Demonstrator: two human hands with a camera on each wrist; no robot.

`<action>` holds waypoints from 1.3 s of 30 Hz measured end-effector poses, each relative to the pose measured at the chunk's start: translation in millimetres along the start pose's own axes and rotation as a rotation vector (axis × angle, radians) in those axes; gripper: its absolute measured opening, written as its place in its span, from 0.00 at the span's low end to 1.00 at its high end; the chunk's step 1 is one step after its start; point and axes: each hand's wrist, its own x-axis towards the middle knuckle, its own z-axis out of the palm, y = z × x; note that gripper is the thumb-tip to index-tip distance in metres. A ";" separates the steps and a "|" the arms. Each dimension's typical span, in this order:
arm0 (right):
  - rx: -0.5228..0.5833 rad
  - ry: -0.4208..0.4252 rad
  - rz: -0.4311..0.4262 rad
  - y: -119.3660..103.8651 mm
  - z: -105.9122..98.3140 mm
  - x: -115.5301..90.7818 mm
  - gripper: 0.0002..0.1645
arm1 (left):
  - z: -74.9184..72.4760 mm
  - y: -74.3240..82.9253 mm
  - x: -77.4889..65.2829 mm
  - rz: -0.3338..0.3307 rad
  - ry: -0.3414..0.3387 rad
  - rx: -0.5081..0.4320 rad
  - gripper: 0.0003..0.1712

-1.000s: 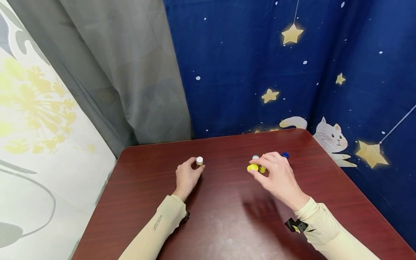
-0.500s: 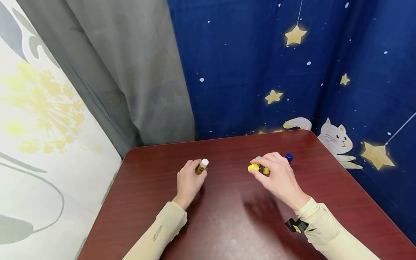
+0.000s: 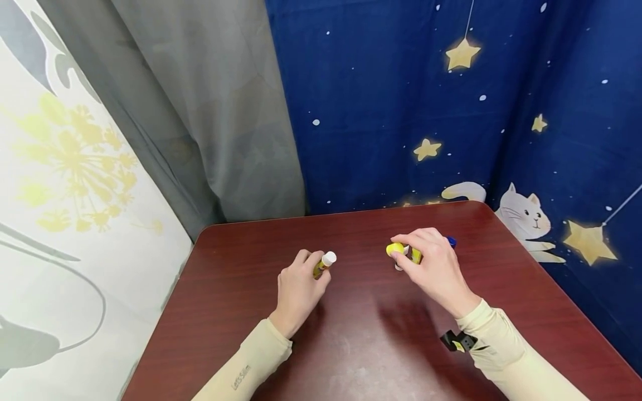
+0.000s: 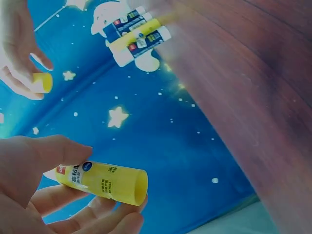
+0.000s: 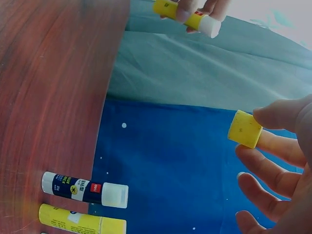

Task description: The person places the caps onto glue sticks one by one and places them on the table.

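In the head view my left hand [image 3: 298, 289] holds a yellow glue stick [image 3: 319, 269] tilted, its white end pointing up and right. The left wrist view shows that glue stick [image 4: 105, 183] between thumb and fingers, its yellow end facing outward. My right hand [image 3: 436, 270] pinches a small yellow cap [image 3: 394, 249] between thumb and fingertips. The right wrist view shows the cap [image 5: 245, 129] apart from any stick, the other fingers loosely bent. Beyond the right hand stand several glue sticks, among them a dark blue and white one [image 5: 83, 189] and a yellow one [image 5: 80, 219].
The standing glue sticks are partly hidden behind my right hand in the head view; a blue top [image 3: 452, 241] shows beside it. The brown table [image 3: 346, 345] ends at a rounded far edge, with grey [image 3: 241, 111] and blue [image 3: 371, 111] curtains behind.
My left hand has tilted the glue stick from upright and moved it to the right. The right hand, still pinching the yellow cap, has lifted slightly and turned it. The head view has shifted a little.
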 end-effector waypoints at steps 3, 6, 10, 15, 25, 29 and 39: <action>-0.001 0.008 0.003 -0.2 0.0 0.2 0.16 | -5.1 1.9 -2.3 0.012 0.008 0.012 0.17; -0.002 0.012 0.008 -0.3 0.7 -0.6 0.16 | -10.6 2.3 -4.4 0.013 0.017 0.025 0.17; 0.004 0.006 0.023 -0.5 2.5 -1.2 0.16 | -16.2 3.5 -5.0 0.022 0.022 0.027 0.16; 0.030 -0.007 0.038 -3.5 7.0 1.1 0.17 | -18.3 7.1 -2.7 0.055 0.029 0.032 0.16; 0.090 -0.008 0.013 -16.3 16.2 15.5 0.16 | -16.6 13.6 2.8 0.126 0.038 0.063 0.16; 0.112 -0.025 0.018 -22.6 20.1 19.3 0.16 | -16.7 15.9 3.5 0.130 0.020 0.058 0.16; 0.184 -0.109 0.031 -36.2 28.9 24.4 0.16 | -18.3 18.6 2.9 0.120 -0.031 0.054 0.16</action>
